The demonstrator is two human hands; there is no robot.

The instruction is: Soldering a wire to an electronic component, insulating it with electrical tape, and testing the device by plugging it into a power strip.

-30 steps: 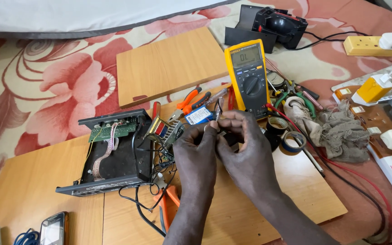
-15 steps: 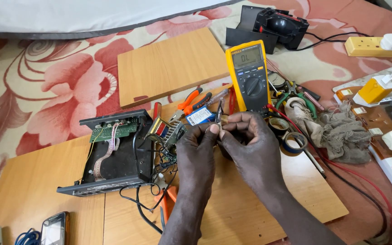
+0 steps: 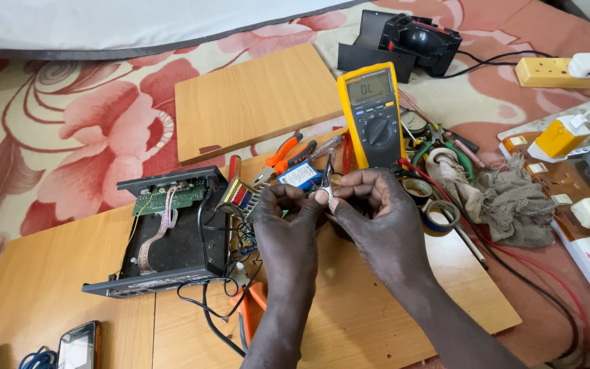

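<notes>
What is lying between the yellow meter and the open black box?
In the head view, between the yellow meter and the open black box lie orange-handled pliers, a small blue-and-white part and a finned metal piece.

This looks like a home electronics repair spot set up on a bed or floor: wooden boards (image 3: 254, 99) lie over a floral cloth (image 3: 56, 137), with a yellow multimeter (image 3: 375, 116) at upper centre, an opened device chassis (image 3: 165, 232) at left, pliers (image 3: 288, 152), tape rolls (image 3: 438, 213) and a power strip (image 3: 561, 72) at upper right.
</notes>
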